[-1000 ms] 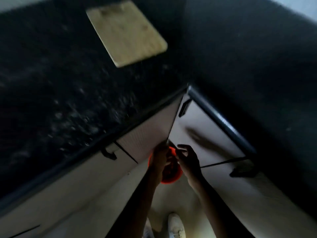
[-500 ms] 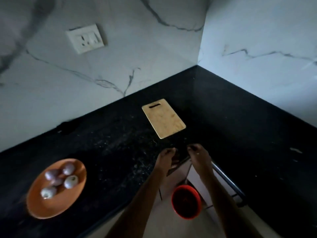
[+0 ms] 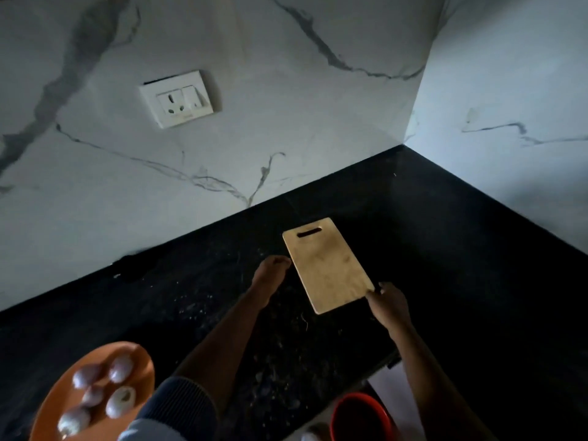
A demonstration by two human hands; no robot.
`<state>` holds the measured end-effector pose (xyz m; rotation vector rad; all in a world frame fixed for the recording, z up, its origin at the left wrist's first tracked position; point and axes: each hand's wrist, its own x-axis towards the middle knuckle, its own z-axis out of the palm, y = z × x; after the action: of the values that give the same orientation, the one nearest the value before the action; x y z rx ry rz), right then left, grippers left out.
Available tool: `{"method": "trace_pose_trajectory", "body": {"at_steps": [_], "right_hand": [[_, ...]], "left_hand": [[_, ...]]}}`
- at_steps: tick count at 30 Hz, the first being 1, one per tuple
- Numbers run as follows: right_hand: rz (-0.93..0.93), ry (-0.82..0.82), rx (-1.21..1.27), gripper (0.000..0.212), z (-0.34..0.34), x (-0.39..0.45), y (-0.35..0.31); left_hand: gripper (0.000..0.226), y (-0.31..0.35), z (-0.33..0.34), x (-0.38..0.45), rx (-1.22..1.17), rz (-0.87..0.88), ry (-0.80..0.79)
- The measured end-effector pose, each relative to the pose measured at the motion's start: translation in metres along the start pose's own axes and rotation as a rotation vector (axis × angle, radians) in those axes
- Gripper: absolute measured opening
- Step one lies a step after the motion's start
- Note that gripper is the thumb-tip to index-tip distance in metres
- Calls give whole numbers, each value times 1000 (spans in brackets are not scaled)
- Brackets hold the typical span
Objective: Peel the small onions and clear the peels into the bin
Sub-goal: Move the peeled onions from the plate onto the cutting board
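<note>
Countertop (image 3: pixel 477 281) now: hands at cutting board (image 3: pixel 327 265)

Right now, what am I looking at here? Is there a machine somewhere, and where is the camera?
No machine: a person works with bare hands, and the one camera sits on their head, looking down. On the black counter lies a wooden cutting board. The right hand grips its near corner; the left hand rests at its left edge, fingers curled. An orange plate at lower left holds five small onions. A red bin stands on the floor below the counter.
</note>
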<state>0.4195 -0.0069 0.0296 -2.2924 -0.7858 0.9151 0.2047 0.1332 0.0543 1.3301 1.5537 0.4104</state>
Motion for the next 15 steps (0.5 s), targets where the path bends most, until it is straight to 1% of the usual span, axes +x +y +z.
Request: {"method": "trace_pose_trajectory", "body": {"at_steps": [3, 5, 7, 10, 13, 15], "right_hand": [[83, 56, 1, 51, 16, 23, 1], [103, 89, 22, 50, 23, 27, -1], [106, 105, 28, 48, 24, 39, -4], [126, 118, 65, 46, 27, 47, -9], [157, 129, 134, 44, 27, 52, -13], [204, 147, 204, 42, 21, 55, -18]], "left_hand": [[31, 28, 11, 59, 249, 61, -20], [38, 43, 21, 85, 379, 118, -18], [45, 56, 33, 110, 480, 191, -18], [60, 63, 44, 134, 583, 188, -59], [59, 70, 52, 147, 771, 186, -97], [54, 72, 51, 150, 806, 181, -59]]}}
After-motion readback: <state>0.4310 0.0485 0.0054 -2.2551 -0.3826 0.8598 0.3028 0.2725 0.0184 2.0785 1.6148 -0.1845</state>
